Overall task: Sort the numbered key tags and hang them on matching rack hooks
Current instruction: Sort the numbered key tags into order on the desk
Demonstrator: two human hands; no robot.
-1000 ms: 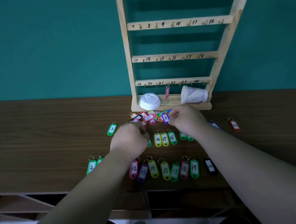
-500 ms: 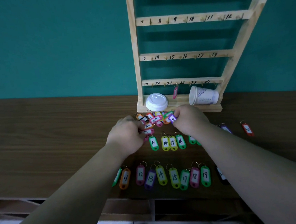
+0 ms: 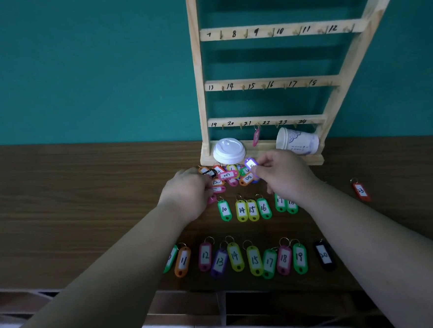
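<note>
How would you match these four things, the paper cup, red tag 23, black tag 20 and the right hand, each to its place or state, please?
Things:
1 paper cup
2 red tag 23
3 black tag 20
4 right hand

Places or states:
a pinches a purple tag
b lies alone on the table, far right
c lies on its side on the rack base
d lies right of green tag 19

Pairs: 1-c; 2-b; 3-d; 4-a

Lid [image 3: 229, 150] and tipped cup [image 3: 298, 141] on the rack base [image 3: 315, 160]; open tabletop [image 3: 72, 199] at left.
</note>
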